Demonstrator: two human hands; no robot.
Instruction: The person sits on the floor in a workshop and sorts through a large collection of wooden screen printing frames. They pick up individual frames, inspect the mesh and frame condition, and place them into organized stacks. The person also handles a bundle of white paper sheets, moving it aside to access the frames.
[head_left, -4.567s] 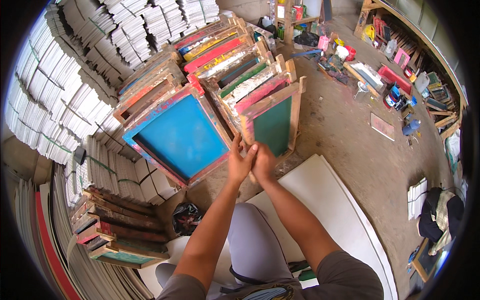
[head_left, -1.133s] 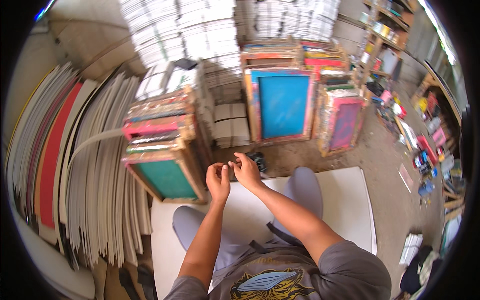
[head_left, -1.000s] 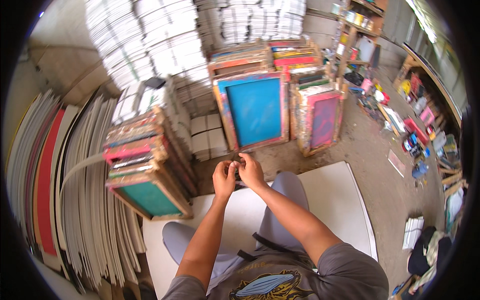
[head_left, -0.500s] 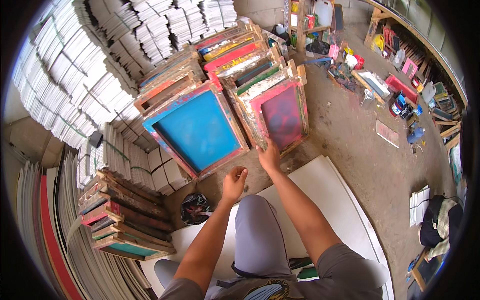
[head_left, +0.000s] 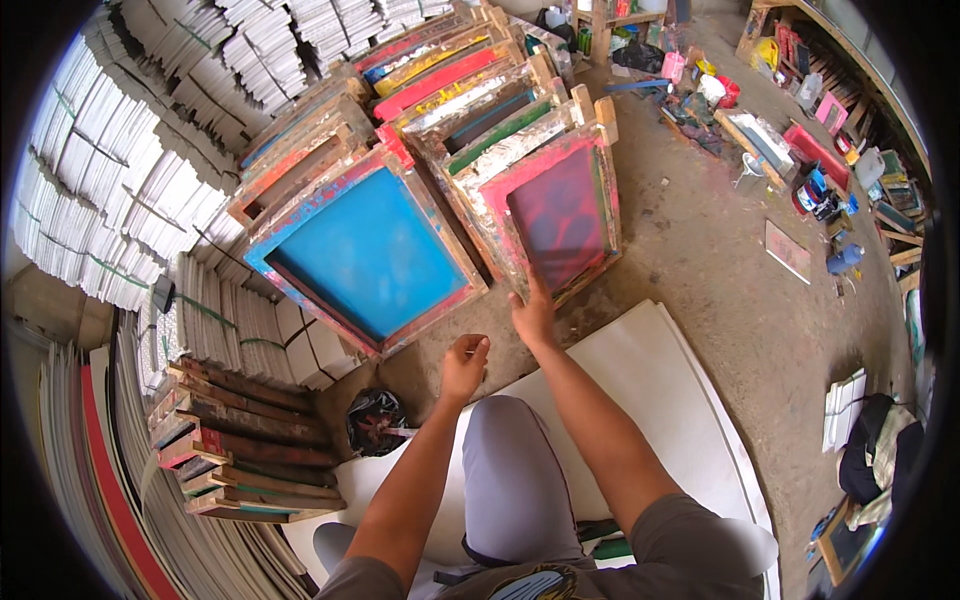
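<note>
Two rows of wooden-framed screens lean in front of me. At the front of the left row is a screen with a blue mesh. Fronting the right row is a pink-framed screen with a dark purplish mesh. My right hand is at this screen's lower left corner, index finger stretched up along the frame and thumb apart. Whether it presses on the wood is hard to see. My left hand hovers below the blue screen, its fingers curled in and nothing visible in them.
White sheet stacks rise at the left, above a pile of more frames. A black plastic bag sits beside that pile. Large pale boards lie under my legs. Paint containers and clutter occupy the right-hand floor.
The view has shifted, so the screens appear larger and farther left. My right hand's index finger now points up along the frame, with the thumb apart. The left hand stays curled.
</note>
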